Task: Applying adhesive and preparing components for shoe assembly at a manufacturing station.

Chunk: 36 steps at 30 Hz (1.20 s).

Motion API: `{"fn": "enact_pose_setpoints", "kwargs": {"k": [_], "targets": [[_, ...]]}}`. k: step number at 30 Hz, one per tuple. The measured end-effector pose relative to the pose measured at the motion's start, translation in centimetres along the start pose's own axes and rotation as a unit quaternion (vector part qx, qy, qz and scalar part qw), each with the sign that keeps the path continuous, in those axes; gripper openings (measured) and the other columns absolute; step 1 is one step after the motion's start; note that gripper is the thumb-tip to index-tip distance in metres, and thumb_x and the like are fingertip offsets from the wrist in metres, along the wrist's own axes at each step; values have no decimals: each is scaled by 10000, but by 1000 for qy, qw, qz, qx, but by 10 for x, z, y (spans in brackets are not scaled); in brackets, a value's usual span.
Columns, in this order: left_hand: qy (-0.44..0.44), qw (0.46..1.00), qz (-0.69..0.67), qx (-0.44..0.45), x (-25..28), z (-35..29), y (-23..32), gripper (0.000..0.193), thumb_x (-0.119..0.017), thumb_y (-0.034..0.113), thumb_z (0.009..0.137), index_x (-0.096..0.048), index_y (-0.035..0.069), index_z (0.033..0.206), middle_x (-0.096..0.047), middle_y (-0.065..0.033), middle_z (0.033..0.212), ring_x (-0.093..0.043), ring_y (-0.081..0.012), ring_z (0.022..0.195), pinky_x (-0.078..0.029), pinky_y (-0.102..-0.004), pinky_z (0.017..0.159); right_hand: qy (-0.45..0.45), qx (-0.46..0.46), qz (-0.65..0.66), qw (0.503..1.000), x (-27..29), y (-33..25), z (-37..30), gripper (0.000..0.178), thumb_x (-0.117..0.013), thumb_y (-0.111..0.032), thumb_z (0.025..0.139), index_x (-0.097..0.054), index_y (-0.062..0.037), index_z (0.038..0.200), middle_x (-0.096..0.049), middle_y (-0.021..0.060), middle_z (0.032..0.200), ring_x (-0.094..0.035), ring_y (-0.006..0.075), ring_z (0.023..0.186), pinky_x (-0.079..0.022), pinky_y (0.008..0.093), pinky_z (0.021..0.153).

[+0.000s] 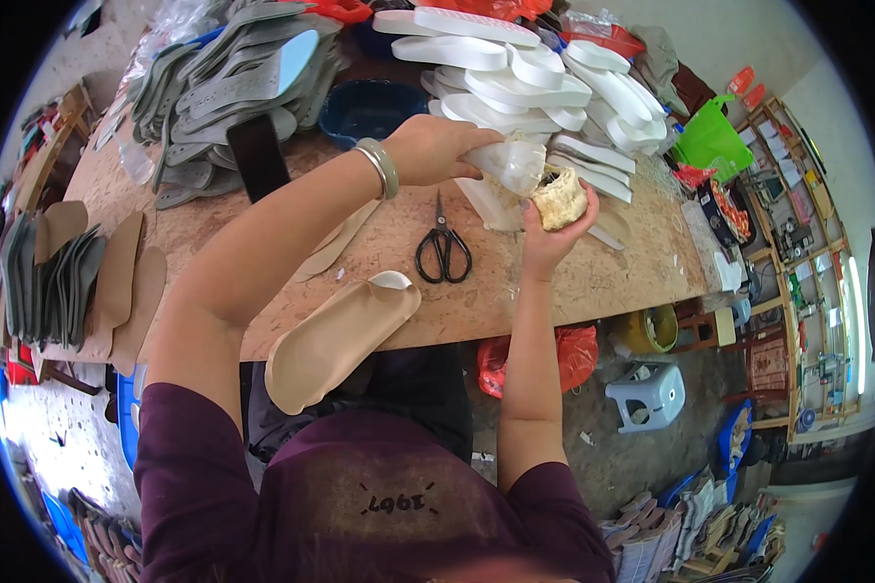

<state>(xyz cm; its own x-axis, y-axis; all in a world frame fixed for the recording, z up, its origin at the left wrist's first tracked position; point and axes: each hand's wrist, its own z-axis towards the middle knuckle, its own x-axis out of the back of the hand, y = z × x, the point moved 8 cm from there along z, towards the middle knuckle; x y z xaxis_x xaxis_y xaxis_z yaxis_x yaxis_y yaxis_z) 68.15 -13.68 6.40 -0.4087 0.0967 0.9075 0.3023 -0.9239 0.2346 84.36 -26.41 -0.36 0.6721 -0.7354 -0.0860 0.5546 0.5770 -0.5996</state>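
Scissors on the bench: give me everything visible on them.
The scissors are all black, metal by the look, with two large rounded loop handles and short blades. They lie flat on the speckled worktop, blades shut and pointing away from the person, loops toward the near edge. Nothing touches them: both hands are raised beyond them, the right hand nearest. A tan insole lies to their near left, apart.

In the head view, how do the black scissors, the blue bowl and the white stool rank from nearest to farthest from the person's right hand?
From the right hand:
1. Black scissors, just to its left on the table.
2. Blue bowl, farther left and back, by the grey insoles.
3. White stool, on the floor below the table edge.
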Motion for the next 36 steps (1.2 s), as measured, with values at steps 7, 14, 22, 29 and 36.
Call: {"fn": "enact_pose_setpoints", "kwargs": {"k": [7, 14, 22, 29, 36], "targets": [[-35, 996, 23, -83, -3, 16, 34, 517, -745, 262, 815, -577, 191, 1299, -695, -82, 1001, -669, -285, 927, -520, -409, 782, -66, -61, 11, 996, 44, -19, -37, 1026, -881, -152, 666, -238, -35, 1457, -336, 170, 1475, -338, 318, 1389, -339, 434, 1134], [-69, 982, 58, -168, -17, 32, 76, 544, -772, 219, 759, -600, 193, 1274, -672, -71, 998, -651, -293, 925, -512, -410, 786, -78, -245, -79, 963, 86, -31, -69, 957, -873, -122, 663, -327, 41, 1431, -450, 186, 1401, -451, 279, 1320, -378, 392, 1096], [-81, 975, 72, -192, -41, 3, 96, 532, -753, 228, 777, -571, 189, 1275, -661, -52, 964, -656, -273, 878, -517, -393, 720, -107, -248, -245, 931, 89, -46, -106, 935, -861, -151, 668, -334, 68, 1409, -517, 249, 1309, -520, 395, 1224, -430, 418, 1026], [-110, 966, 124, -199, -58, -12, 103, 492, -727, 191, 807, -570, 170, 1273, -642, -63, 895, -669, -263, 848, -512, -394, 699, -78, -120, -375, 916, 81, -21, -143, 992, -910, -234, 585, -370, 8, 1380, -483, 213, 1341, -470, 398, 1264, -356, 525, 1084], [-175, 940, 179, -233, -64, -1, 112, 447, -708, 143, 802, -576, 143, 1229, -662, -87, 811, -682, -274, 789, -517, -396, 645, -91, -123, -363, 919, 81, -15, -145, 957, -913, -280, 584, -391, -9, 1339, -492, 214, 1335, -472, 390, 1275, -320, 592, 1098]]}}
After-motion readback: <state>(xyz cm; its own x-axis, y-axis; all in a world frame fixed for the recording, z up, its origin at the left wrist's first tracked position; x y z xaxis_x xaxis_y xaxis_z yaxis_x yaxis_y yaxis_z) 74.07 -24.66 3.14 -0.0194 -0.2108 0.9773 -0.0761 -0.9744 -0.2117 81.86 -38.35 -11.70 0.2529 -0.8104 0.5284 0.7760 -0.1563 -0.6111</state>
